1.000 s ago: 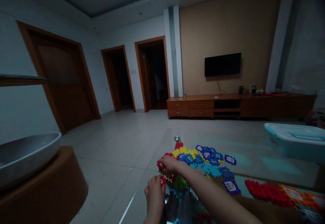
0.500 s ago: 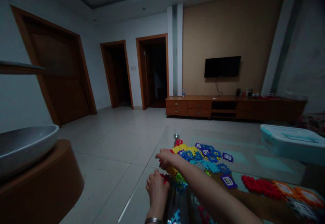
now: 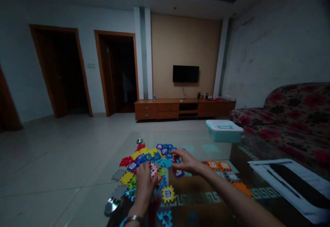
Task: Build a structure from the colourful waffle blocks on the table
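Note:
My left hand point(image 3: 144, 180) is closed over the near side of a pile of toothed plastic building tiles, its fingertips on a pink tile point(image 3: 153, 169) with a pale printed middle. To its right, my right hand point(image 3: 187, 162) has thumb and fingers curled around a small red tile point(image 3: 176, 159), which the fingers partly hide. Under and around both hands lie joined tiles: a light blue tile point(image 3: 165, 162), a yellow tile point(image 3: 127, 178) and a purple tile point(image 3: 178, 173). A yellow window tile point(image 3: 168, 194) lies apart, nearer to me.
The glass table point(image 3: 189, 182) carries orange tiles point(image 3: 219, 165) at right. A turquoise lidded box point(image 3: 224, 132) stands behind them, and papers point(image 3: 291, 182) lie at the right edge. Beyond are a flowered sofa point(image 3: 296, 106) and a TV cabinet point(image 3: 165, 110).
The view has swung right, bringing the sofa and papers in. My right hand has moved from the pile's left side to its right, uncrossing from my left; the pink tile now shows at my left fingers.

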`<act>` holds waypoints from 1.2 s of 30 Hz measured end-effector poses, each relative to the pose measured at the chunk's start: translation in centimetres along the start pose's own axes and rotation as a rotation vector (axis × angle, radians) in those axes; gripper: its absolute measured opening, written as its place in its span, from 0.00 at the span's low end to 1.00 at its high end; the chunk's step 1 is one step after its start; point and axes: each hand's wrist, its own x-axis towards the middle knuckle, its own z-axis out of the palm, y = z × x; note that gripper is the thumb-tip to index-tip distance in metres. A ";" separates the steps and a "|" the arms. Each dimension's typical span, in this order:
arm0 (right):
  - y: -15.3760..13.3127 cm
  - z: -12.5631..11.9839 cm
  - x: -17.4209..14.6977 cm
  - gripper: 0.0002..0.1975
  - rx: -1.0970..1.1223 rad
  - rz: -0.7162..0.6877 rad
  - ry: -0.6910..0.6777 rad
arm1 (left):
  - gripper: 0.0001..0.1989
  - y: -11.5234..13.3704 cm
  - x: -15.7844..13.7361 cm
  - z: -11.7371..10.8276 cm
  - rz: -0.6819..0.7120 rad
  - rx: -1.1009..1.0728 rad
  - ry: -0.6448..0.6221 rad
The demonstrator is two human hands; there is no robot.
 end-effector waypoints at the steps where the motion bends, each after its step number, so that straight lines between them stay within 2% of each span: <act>1: 2.1 -1.1 -1.3 0.27 -0.032 0.059 0.020 | 0.19 2.1 0.3 1.1 0.070 -0.045 -0.040; 4: 7.2 -4.0 -4.3 0.26 -0.088 0.190 0.058 | 0.22 8.2 1.0 3.8 0.218 -0.165 -0.198; 6: 9.4 -5.2 -5.4 0.25 -0.101 0.242 0.057 | 0.24 11.2 1.5 5.3 0.276 -0.221 -0.308; 9: 11.2 -6.3 -6.0 0.27 -0.152 0.283 -0.004 | 0.29 14.1 2.4 7.2 0.302 -0.259 -0.401; 12: 11.9 -6.9 -5.7 0.29 -0.241 0.294 -0.068 | 0.32 15.6 3.2 8.8 0.286 -0.261 -0.442; 16: 11.5 -7.2 -4.9 0.29 -0.358 0.307 -0.174 | 0.32 16.3 3.9 10.2 0.290 -0.276 -0.480; 19: 10.6 -7.0 -4.3 0.24 -0.441 0.325 -0.239 | 0.34 16.2 4.0 10.6 0.284 -0.305 -0.499; 24: 9.9 -5.6 -3.2 0.17 -0.482 0.345 -0.260 | 0.34 16.1 3.6 10.9 0.282 -0.295 -0.502; 30: 10.3 -4.4 -3.1 0.16 -0.513 0.359 -0.266 | 0.35 16.3 3.0 10.7 0.251 -0.277 -0.511; 33: 10.5 -4.0 -3.3 0.17 -0.514 0.331 -0.230 | 0.35 15.8 2.9 9.8 0.239 -0.249 -0.430; 36: 10.1 -3.3 -3.0 0.18 -0.469 0.253 -0.152 | 0.31 13.8 3.7 8.1 0.190 -0.197 -0.219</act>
